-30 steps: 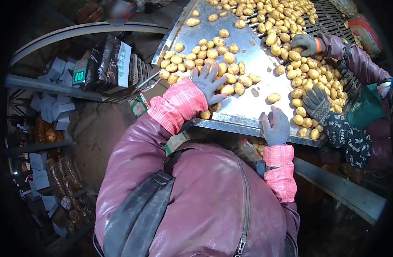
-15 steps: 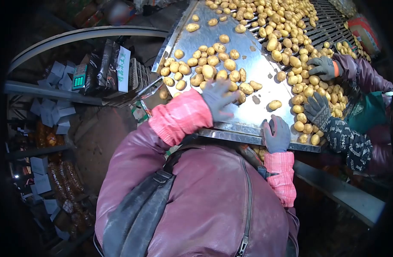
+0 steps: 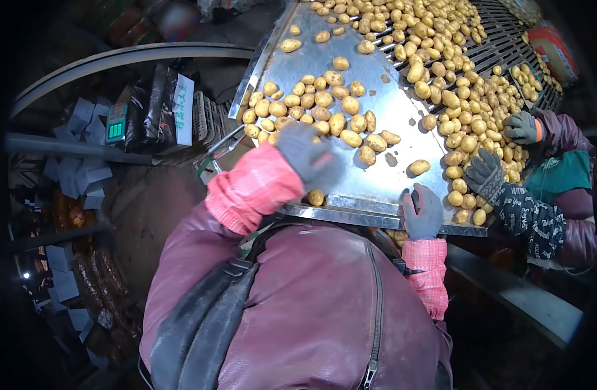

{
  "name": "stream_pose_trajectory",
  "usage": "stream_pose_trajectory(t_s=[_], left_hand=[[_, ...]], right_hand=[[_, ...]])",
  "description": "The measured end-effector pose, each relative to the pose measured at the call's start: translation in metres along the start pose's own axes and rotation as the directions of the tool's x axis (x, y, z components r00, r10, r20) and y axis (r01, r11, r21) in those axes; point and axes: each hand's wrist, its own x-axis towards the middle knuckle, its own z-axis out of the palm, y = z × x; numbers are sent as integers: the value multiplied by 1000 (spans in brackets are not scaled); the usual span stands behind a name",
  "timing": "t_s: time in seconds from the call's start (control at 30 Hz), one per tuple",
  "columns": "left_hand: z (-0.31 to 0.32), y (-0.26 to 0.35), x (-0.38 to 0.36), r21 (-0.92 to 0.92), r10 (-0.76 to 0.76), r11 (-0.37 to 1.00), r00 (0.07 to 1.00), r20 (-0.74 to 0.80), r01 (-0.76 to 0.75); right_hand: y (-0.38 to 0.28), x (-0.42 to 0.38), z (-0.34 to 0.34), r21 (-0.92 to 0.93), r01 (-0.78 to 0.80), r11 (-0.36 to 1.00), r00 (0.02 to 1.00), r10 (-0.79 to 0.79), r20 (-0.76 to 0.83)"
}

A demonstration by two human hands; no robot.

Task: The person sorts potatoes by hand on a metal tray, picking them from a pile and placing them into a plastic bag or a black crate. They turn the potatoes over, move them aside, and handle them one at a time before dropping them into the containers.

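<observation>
My left hand (image 3: 305, 156), in a grey glove, is over the near side of a loose group of potatoes (image 3: 323, 99) on the sloped metal tray (image 3: 292, 55). Motion smears its fingers, so whether they hold anything cannot be told. Just below that hand, a single potato (image 3: 316, 197) sits at the tray's front edge. My right hand (image 3: 423, 211), also gloved, rests on the front rim with its thumb and fingers apart, holding no potato. Beyond its fingertips lies another potato (image 3: 419, 168).
A large potato heap (image 3: 435, 39) covers the slatted grate (image 3: 500, 32) at the back right. Two gloved hands of co-workers (image 3: 523, 127) (image 3: 484, 175) are among potatoes on the right. A green-lit scale display (image 3: 116, 123) and a grey crate (image 3: 211, 117) stand left.
My left hand has moved left and slightly toward me, its spread fingers now blurred. A potato has appeared at the front edge beneath it. The farther co-worker's hand has shifted right and down.
</observation>
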Motion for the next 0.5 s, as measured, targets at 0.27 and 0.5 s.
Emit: stream_pose_trajectory(t_s=[0.27, 0.5], left_hand=[[102, 110, 118, -36, 590, 804, 804, -74, -593], [74, 91, 195, 47, 350, 905, 803, 483, -423]], right_hand=[[8, -4, 5, 52, 20, 998, 996, -15, -87], [11, -7, 5, 51, 41, 998, 990, -34, -134]])
